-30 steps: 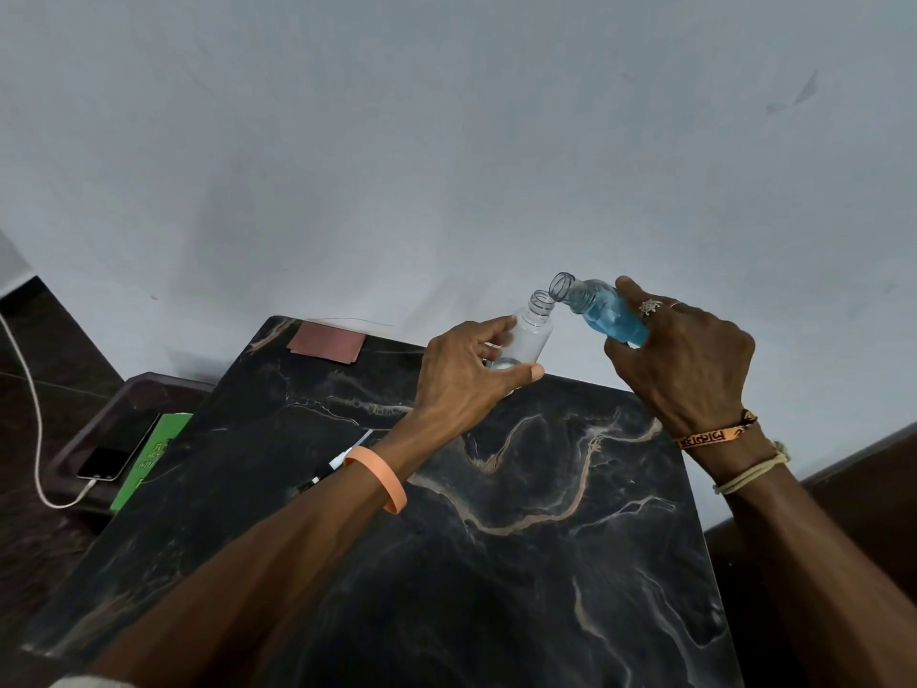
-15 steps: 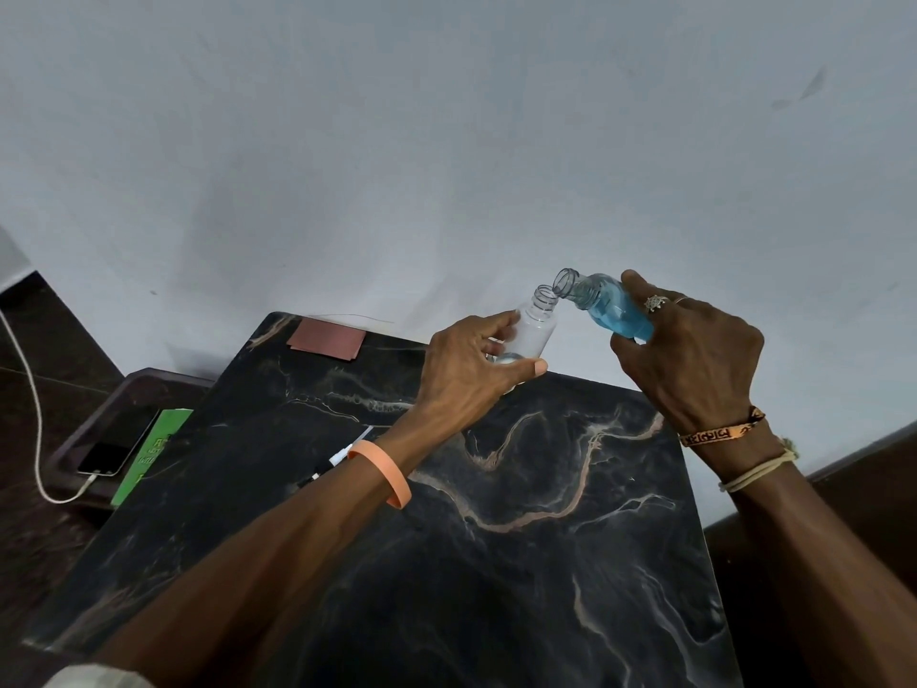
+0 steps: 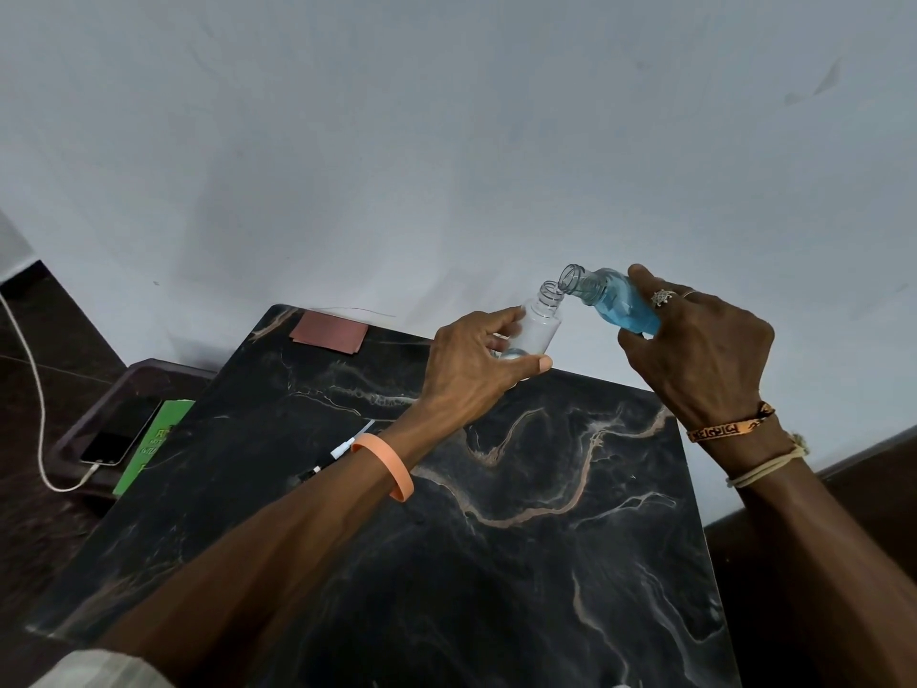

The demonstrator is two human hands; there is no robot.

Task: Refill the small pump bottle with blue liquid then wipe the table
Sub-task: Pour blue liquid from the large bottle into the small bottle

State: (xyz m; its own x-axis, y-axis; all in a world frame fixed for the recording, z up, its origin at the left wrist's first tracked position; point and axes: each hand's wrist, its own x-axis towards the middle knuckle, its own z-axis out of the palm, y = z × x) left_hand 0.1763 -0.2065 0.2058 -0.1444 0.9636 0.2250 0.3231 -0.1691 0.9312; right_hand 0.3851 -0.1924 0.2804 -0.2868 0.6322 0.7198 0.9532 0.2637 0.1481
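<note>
My left hand (image 3: pixel 471 369) grips a small clear bottle (image 3: pixel 538 322) with no cap, upright and slightly tilted, above the far edge of the black marble table (image 3: pixel 496 563). A little liquid lies at its bottom. My right hand (image 3: pixel 699 355) holds a bottle of blue liquid (image 3: pixel 613 302) tipped to the left, its open neck right over the small bottle's mouth. The pump head (image 3: pixel 342 449), white and black with a thin tube, lies on the table under my left wrist.
A reddish-brown cloth (image 3: pixel 330 332) lies at the table's far left corner. To the left, lower down, a dark tray (image 3: pixel 124 389) holds a phone (image 3: pixel 116 437) on a white cable and a green packet (image 3: pixel 149 449). A pale wall stands just behind.
The blue bottle's neck has moved closer to the small bottle's mouth and tipped a little further. Both hands have stayed in nearly the same place.
</note>
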